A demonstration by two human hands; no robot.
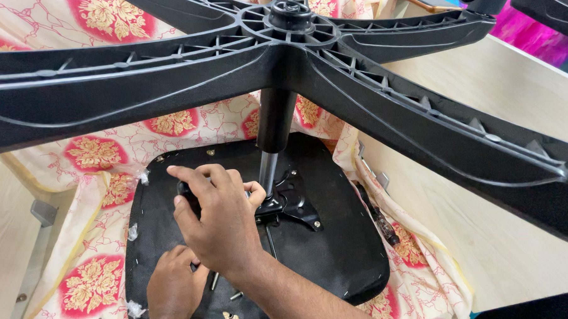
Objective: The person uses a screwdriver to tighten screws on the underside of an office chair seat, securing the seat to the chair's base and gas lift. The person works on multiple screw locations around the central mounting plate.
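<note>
Chair seat (337, 252): black underside up, lying on a flowered cloth (93, 282) over the worktop (515, 107), near centre. Metal plate (295, 203) bolted at its middle; the column (274, 135) rises from it to the five-armed base (382, 93) overhead.

Right hand (220, 221): fingers curled over a dark part just left of the plate; whether you grip it, I cannot tell. Left hand (172, 289): closed low on the seat, contents hidden.

Handling: keep your wrist under the base arms and steady the seat with your lower hand.

Packages, labels, signs: none visible. Loose screws (236, 296) near your wrists.
</note>
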